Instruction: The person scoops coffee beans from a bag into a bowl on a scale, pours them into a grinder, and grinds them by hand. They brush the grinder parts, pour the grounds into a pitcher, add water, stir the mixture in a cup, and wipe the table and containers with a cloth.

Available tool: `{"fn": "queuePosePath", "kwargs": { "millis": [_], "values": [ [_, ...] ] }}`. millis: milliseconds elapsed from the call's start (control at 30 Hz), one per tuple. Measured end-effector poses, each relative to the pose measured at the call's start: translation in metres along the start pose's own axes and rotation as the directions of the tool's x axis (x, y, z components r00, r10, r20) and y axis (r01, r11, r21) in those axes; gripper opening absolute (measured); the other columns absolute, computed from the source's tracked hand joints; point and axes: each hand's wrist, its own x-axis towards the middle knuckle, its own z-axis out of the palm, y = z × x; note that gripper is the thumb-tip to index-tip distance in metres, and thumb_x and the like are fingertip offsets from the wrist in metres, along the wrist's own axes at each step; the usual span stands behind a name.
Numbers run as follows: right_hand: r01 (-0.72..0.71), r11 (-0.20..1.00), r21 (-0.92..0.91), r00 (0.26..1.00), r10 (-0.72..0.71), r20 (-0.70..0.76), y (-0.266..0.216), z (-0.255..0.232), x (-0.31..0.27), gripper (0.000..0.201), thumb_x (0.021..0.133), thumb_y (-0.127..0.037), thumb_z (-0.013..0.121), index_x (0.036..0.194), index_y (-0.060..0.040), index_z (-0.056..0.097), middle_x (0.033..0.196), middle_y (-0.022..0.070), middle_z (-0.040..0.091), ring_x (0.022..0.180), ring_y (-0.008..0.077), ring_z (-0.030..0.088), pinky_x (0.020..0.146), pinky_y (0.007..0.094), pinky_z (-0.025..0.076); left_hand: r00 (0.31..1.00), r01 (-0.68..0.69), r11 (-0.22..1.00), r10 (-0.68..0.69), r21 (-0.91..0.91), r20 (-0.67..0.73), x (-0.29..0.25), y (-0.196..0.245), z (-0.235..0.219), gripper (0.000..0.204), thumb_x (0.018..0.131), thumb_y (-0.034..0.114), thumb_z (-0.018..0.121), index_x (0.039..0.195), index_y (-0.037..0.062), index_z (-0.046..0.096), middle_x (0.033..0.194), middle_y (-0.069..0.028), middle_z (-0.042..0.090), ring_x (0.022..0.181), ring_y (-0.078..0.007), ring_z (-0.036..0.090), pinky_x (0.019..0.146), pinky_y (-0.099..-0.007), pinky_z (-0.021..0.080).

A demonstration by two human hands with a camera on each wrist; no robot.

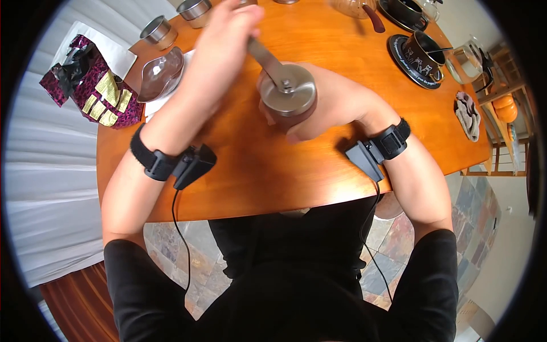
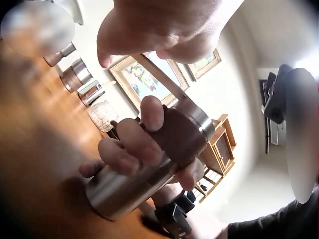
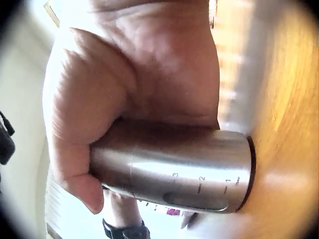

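A hand coffee grinder (image 1: 289, 94) with a steel lid stands upright on the wooden table in front of me. My right hand (image 1: 336, 97) wraps round its upper body, with several fingers (image 2: 130, 144) curled over the dark band in the left wrist view. Below that grip, the steel lower part (image 3: 199, 174) carries marked numbers in the right wrist view. My left hand (image 1: 228, 45) holds the far end of the flat metal crank (image 1: 266, 61), its fingers hiding the knob. Blur softens the left hand's outline.
At the left are a purple patterned bag (image 1: 119, 108) and a clear glass dish (image 1: 162, 74). Metal canisters (image 1: 158, 32) line the back left. On the right stand a black mug (image 1: 421, 51) on its saucer, a glass carafe (image 1: 464, 62) and a folded cloth (image 1: 468, 117).
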Motion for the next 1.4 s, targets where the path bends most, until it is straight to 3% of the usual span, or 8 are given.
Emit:
{"fn": "queuePosePath", "kwargs": {
  "millis": [200, 233, 367, 467, 700, 1133, 1267, 1400],
  "values": [
    [-0.013, 0.996, -0.086, 1.000, 0.013, 0.000, 0.001, 0.001, -0.008, 0.030, 0.069, -0.005, 0.076, 0.094, -0.0008, 0.059, 0.068, 0.0027, 0.061, 0.055, 0.0129, 0.059, 0.049, 0.0258, 0.045, 0.810, -0.075, 0.895, -0.203, 0.440, 0.550, -0.024, 0.027, 0.033, 0.047, 0.091, 0.021, 0.060, 0.129, -0.0067, 0.053, 0.096, -0.0160, 0.070, 0.089, -0.0177, 0.068, 0.081, -0.0316, 0.052],
    [-0.048, 0.996, -0.077, 0.999, 0.047, -0.016, 0.001, 0.001, -0.010, 0.031, 0.069, -0.005, 0.076, 0.094, -0.0005, 0.059, 0.068, 0.0030, 0.062, 0.055, 0.0131, 0.059, 0.050, 0.0258, 0.045, 0.823, -0.441, 0.774, 0.147, 0.455, 0.549, -0.028, 0.019, 0.040, 0.045, 0.085, 0.023, 0.062, 0.120, -0.0048, 0.058, 0.093, -0.0199, 0.069, 0.087, -0.0256, 0.070, 0.081, -0.0331, 0.053],
    [-0.037, 0.991, -0.130, 0.999, 0.041, 0.027, -0.004, -0.001, -0.013, 0.034, 0.069, -0.008, 0.079, 0.097, -0.0012, 0.061, 0.074, 0.0041, 0.065, 0.061, 0.0121, 0.061, 0.052, 0.0253, 0.047, 0.778, -0.564, 0.701, 0.274, 0.437, 0.566, -0.035, 0.014, 0.039, 0.037, 0.082, 0.023, 0.064, 0.111, 0.0009, 0.063, 0.092, -0.0149, 0.069, 0.082, -0.0283, 0.068, 0.088, -0.0387, 0.052],
    [0.070, 0.996, -0.059, 0.995, -0.073, -0.066, 0.002, 0.001, -0.016, 0.034, 0.069, -0.008, 0.079, 0.098, -0.0017, 0.062, 0.076, 0.0041, 0.065, 0.062, 0.0115, 0.061, 0.052, 0.0251, 0.048, 0.478, -0.876, 0.322, 0.485, 0.359, 0.732, -0.047, 0.015, 0.044, 0.028, 0.079, 0.026, 0.067, 0.100, 0.0076, 0.065, 0.087, -0.0088, 0.069, 0.082, -0.0270, 0.068, 0.103, -0.0492, 0.044],
    [0.187, 0.982, -0.001, 0.971, -0.185, -0.152, 0.016, -0.002, 0.004, 0.036, 0.068, -0.009, 0.081, 0.099, -0.0030, 0.062, 0.081, 0.0042, 0.065, 0.065, 0.0101, 0.061, 0.053, 0.0247, 0.049, 0.399, -0.887, 0.429, 0.531, 0.170, 0.747, -0.088, 0.028, 0.031, 0.038, 0.075, 0.033, 0.079, 0.070, 0.0083, 0.052, 0.070, -0.0039, 0.062, 0.071, -0.0243, 0.068, 0.113, -0.0640, 0.029],
    [0.063, 0.998, -0.004, 0.986, -0.063, -0.153, 0.001, 0.002, 0.000, 0.029, 0.067, -0.006, 0.077, 0.091, -0.0047, 0.061, 0.077, 0.0029, 0.063, 0.065, 0.0128, 0.061, 0.057, 0.0254, 0.049, 0.567, -0.817, 0.415, 0.453, 0.401, 0.688, -0.072, 0.030, -0.050, 0.032, 0.082, -0.002, 0.040, 0.104, -0.0086, 0.062, 0.118, -0.0247, 0.065, 0.121, -0.0430, 0.058, 0.116, -0.0600, 0.026],
    [-0.064, 0.996, 0.069, 0.987, 0.073, -0.144, -0.003, 0.000, 0.001, 0.044, 0.062, 0.004, 0.075, 0.102, -0.0057, 0.060, 0.093, 0.0042, 0.066, 0.083, 0.0141, 0.063, 0.066, 0.0287, 0.053, 0.708, -0.700, 0.611, 0.527, 0.369, 0.471, -0.056, 0.019, -0.049, 0.038, 0.078, 0.000, 0.040, 0.103, -0.0074, 0.068, 0.115, -0.0206, 0.068, 0.120, -0.0372, 0.059, 0.111, -0.0487, 0.037],
    [0.047, 0.996, 0.069, 0.974, -0.030, -0.226, -0.003, -0.001, -0.004, 0.027, 0.067, -0.005, 0.077, 0.088, -0.0047, 0.060, 0.077, 0.0021, 0.061, 0.062, 0.0123, 0.058, 0.056, 0.0255, 0.048, 0.772, -0.622, 0.677, 0.448, 0.393, 0.451, -0.043, 0.018, -0.050, 0.040, 0.080, 0.000, 0.039, 0.109, -0.0064, 0.067, 0.119, -0.0178, 0.067, 0.119, -0.0293, 0.060, 0.106, -0.0381, 0.042]
  ]
}}
